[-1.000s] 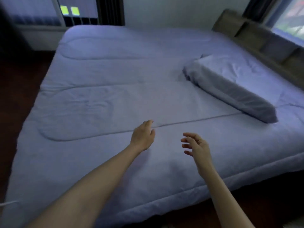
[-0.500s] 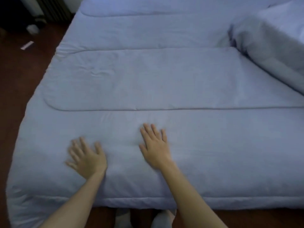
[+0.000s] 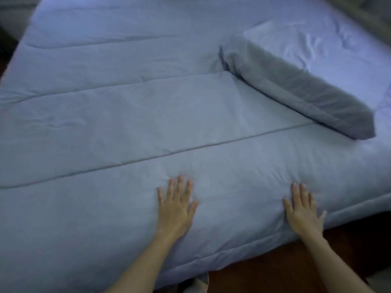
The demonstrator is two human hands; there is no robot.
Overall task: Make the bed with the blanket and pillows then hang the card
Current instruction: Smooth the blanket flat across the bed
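Smoothing the blanket near the bed's edge.

My left hand and right hand press flat, fingers spread wide, holding nothing, flattening the blanket; one pillow lies beyond.

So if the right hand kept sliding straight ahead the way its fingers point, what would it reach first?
Probably only more blanket: the right hand lies flat near the bed's edge, fingers pointing up the bed. First the stitched seam, then, farther on, the pillow, though depth is hard to judge.
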